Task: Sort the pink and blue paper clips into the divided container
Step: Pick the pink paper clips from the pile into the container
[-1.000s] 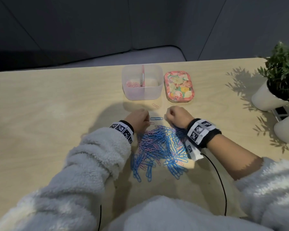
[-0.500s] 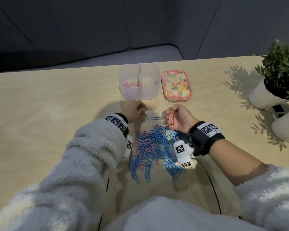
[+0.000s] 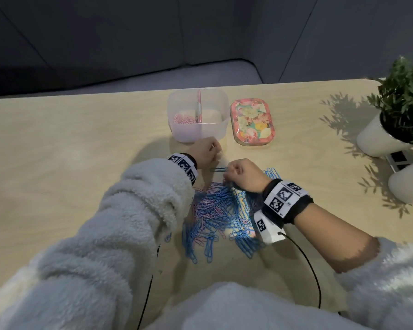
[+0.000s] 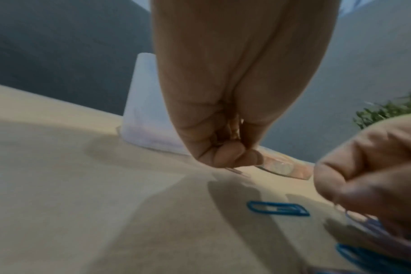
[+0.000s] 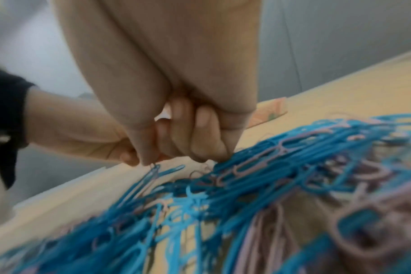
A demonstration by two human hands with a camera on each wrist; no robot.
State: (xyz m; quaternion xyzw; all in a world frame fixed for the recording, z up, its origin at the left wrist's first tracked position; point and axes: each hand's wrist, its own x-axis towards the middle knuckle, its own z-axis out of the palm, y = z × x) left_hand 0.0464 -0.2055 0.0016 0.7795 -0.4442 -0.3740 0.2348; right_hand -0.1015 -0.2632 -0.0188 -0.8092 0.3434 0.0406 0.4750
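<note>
A heap of blue and pink paper clips [image 3: 219, 210] lies on the table in front of me. The clear divided container [image 3: 200, 133] stands behind it, with pink clips [image 3: 184, 119] in its left compartment. My left hand [image 3: 218, 152] is just before the container, fingertips [image 4: 225, 156] pinched on a stray pink clip [image 4: 236, 170] at the table surface. My right hand [image 3: 227, 176] is curled at the heap's far edge. Its thumb and forefinger [image 5: 148, 157] pinch a clip [image 5: 154, 169] whose colour is unclear. One blue clip [image 3: 218, 169] lies alone between the hands.
A floral tin [image 3: 252, 122] lies right of the container. Two white plant pots [image 3: 379, 136] [image 3: 408, 184] stand at the table's right edge, with a small dark card [image 3: 397, 158] between them. Wrist cables trail toward my body.
My left hand has moved forward from the heap to the stray pink clip near the container. My right hand lifted with a pink clip, then dropped back onto the heap's far edge.
</note>
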